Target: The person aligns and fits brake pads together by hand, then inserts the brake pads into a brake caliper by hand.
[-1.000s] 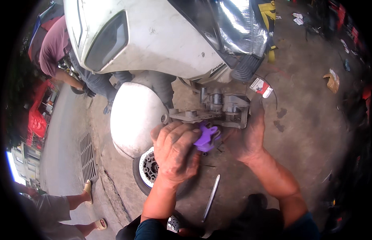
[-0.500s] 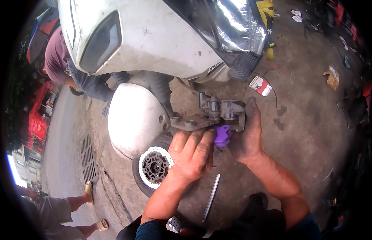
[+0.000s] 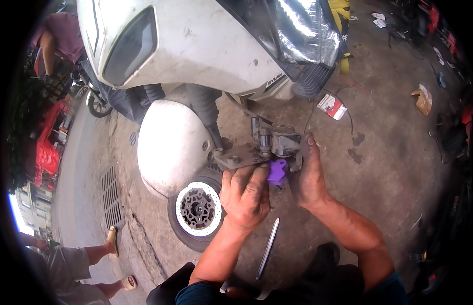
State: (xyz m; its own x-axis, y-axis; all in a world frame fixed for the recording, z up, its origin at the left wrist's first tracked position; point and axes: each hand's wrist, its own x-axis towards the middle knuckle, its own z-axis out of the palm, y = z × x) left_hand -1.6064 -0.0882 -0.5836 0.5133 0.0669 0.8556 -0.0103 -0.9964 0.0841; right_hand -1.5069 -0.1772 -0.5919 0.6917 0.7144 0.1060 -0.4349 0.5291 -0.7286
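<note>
In front of me, a grey, dirt-covered brake caliper with its bracket [image 3: 242, 155] hangs near the bottom of the scooter's front fork [image 3: 206, 109]. My right hand [image 3: 310, 180] is wrapped round the caliper's right end, thumb pointing up. Just below the caliper, a bright purple brake pad [image 3: 277, 174] sits against its underside. My left hand [image 3: 245, 195] has its fingers curled, closed on the pad's left edge under the bracket. Its fingertips are partly hidden.
A white fender [image 3: 170, 147] and a wheel with a disc [image 3: 198, 209] are left of my hands. A metal bar [image 3: 268, 248] lies below them. The white scooter [image 3: 195, 56] stands ahead. Two people [image 3: 58, 38] are at the left. A small box [image 3: 331, 107] lies right.
Both hands have shifted slightly left with the caliper and brake pad, and the caliper has turned a little. The person at the far left has moved up and leftward.
</note>
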